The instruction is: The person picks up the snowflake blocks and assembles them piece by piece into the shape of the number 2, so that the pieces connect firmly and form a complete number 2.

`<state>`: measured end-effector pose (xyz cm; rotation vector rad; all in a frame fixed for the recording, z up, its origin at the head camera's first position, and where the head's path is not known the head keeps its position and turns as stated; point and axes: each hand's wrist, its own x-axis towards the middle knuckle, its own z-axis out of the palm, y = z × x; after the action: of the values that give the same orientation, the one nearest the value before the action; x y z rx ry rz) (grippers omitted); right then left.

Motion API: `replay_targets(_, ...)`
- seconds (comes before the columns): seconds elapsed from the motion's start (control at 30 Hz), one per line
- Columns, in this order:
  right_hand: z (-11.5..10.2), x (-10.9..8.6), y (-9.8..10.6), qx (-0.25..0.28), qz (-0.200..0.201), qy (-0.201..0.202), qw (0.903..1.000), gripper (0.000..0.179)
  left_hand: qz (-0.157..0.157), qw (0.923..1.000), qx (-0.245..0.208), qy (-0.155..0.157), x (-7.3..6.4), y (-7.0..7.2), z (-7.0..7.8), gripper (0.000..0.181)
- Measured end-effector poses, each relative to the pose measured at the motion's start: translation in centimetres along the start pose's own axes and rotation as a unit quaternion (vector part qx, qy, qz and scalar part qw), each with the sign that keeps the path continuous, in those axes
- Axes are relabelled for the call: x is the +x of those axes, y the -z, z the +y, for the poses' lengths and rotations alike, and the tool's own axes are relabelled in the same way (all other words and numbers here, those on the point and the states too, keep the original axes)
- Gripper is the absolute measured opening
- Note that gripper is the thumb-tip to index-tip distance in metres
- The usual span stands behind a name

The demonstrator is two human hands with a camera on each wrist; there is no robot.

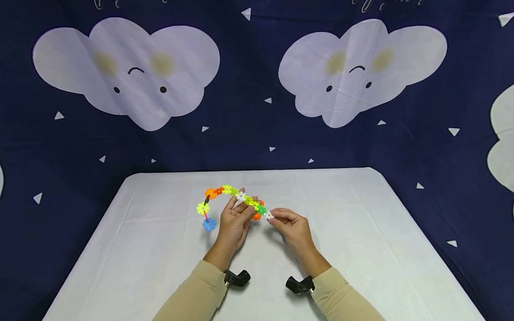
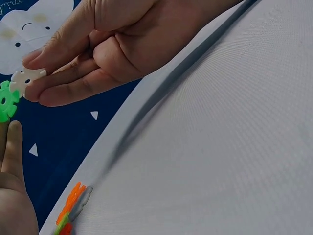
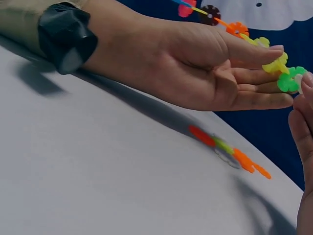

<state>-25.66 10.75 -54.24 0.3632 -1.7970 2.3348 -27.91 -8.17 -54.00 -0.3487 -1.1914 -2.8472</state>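
An arched chain of interlocking plastic flower discs (image 1: 227,189) rises from my left hand (image 1: 233,227), coloured orange, yellow, white, black and blue. My left thumb and fingers pinch it near its right end, by the yellow discs (image 3: 275,63). A green disc (image 3: 287,82) sticks out past those fingertips. Between thumb and fingertips, my right hand (image 1: 295,229) pinches a white flower disc (image 2: 22,81). That white disc meets the green disc's edge; whether their slots are joined, I cannot tell. A blue disc (image 1: 209,224) hangs at the chain's left end.
Several orange, red, green and pale flower discs (image 3: 244,159) lie together on the white-covered table (image 1: 350,223), partly behind my left hand in the head view. A dark blue cloth with clouds (image 1: 245,84) hangs behind the table. Each wrist wears a black camera (image 1: 237,278).
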Motion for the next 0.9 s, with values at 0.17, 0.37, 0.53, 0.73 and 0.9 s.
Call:
replay_targets(0.17, -0.1, -0.2, -0.7, 0.006, 0.023, -0.006, 0.9997, 0.025, 0.007, 1.0000, 0.004, -0.003, 0.0, -0.1, 0.1, 0.066)
replay_targets(0.37, 0.1, -0.4, -1.1, -0.002, 0.047, 0.010, 0.9988, 0.023, 0.012, 0.9998, 0.008, -0.015, -0.1, -0.5, -0.1, 0.064)
replay_targets(0.53, 0.1, -0.4, -1.2, 0.003, 0.053, 0.025, 0.9983, 0.024, 0.011, 0.9996, 0.013, -0.021, -0.2, -0.7, -0.2, 0.062)
replay_targets(0.73, 0.0, -0.5, -1.3, 0.012, 0.017, 0.029, 0.9994, 0.027, 0.018, 0.9996, 0.014, -0.014, -0.3, -0.8, -0.2, 0.058)
replay_targets(0.9, -0.1, -0.8, -1.3, 0.000, -0.011, 0.034, 0.9993, 0.027, 0.008, 0.9998, 0.014, -0.006, -0.4, -0.9, -0.3, 0.039)
